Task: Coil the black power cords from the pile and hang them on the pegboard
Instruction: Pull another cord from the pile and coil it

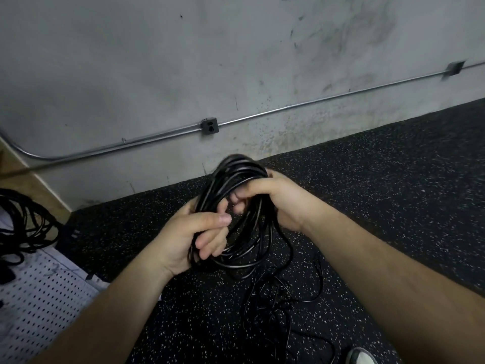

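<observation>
A coil of black power cord [237, 177] hangs in the air in front of me, made of several loops. My left hand [194, 232] grips the coil's lower left side, thumb over the strands. My right hand [273, 200] grips its upper right side, fingers curled through the loops. Loose black cord [275, 292] trails from the coil down onto the speckled floor. The white pegboard [39, 295] is at the lower left, and other black cords [23, 219] hang on its upper part.
A grey concrete wall [183, 61] with a metal conduit [288, 107] and an outlet box [210, 125] stands ahead. Black speckled rubber flooring [380, 179] spreads to the right. A shoe tip [360, 357] shows at the bottom edge.
</observation>
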{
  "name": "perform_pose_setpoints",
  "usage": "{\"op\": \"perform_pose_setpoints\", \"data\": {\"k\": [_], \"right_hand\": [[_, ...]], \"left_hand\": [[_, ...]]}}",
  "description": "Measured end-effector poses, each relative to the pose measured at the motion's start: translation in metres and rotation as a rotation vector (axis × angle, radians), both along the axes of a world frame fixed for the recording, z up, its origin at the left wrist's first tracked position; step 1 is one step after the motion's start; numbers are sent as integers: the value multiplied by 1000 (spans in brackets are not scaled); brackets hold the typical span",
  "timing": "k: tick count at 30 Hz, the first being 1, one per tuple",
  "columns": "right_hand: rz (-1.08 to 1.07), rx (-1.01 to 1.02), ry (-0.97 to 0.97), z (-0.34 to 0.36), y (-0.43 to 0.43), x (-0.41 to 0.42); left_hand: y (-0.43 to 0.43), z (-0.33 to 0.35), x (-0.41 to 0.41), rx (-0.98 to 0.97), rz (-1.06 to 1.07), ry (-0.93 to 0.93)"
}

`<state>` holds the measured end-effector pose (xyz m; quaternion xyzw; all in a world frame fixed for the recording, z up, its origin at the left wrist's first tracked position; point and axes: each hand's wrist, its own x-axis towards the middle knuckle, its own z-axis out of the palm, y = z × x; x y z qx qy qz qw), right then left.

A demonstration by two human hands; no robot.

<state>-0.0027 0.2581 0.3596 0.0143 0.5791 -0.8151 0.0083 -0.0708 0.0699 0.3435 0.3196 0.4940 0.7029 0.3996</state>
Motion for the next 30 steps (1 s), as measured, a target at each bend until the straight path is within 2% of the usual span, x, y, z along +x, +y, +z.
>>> {"op": "perform_pose_setpoints", "data": {"k": [3, 7, 9, 12, 15, 17, 20, 23, 28, 30], "right_hand": [[175, -112, -58, -1, -5, 8], [26, -131, -84, -2, -13, -1], [-95, 13, -122, -5, -12, -5], [-134, 317, -146, -8, -13, -7], [-125, 492, -118, -8, -20, -10], [-123, 529, -82, -5, -24, -12], [-88, 484, -45, -6, -25, -14], [-63, 386, 7, -17, -19, -14], [24, 397, -40, -49, -4, -3], [21, 448, -75, -59, -4, 1]], "left_hand": [[-5, 2, -10, 57, 39, 23], [-11, 3, -15, -124, 43, 65], [-9, 4, -14, -185, 133, 41], [-3, 8, -14, -174, 241, 46], [-5, 13, -13, -250, 229, 85], [-10, 15, -15, -266, 170, 64], [-12, 14, -14, -220, 79, 31], [-11, 13, -15, -91, 129, -3], [-25, 27, -34, 111, 176, -123], [-31, 35, -40, 179, 258, -150]]}}
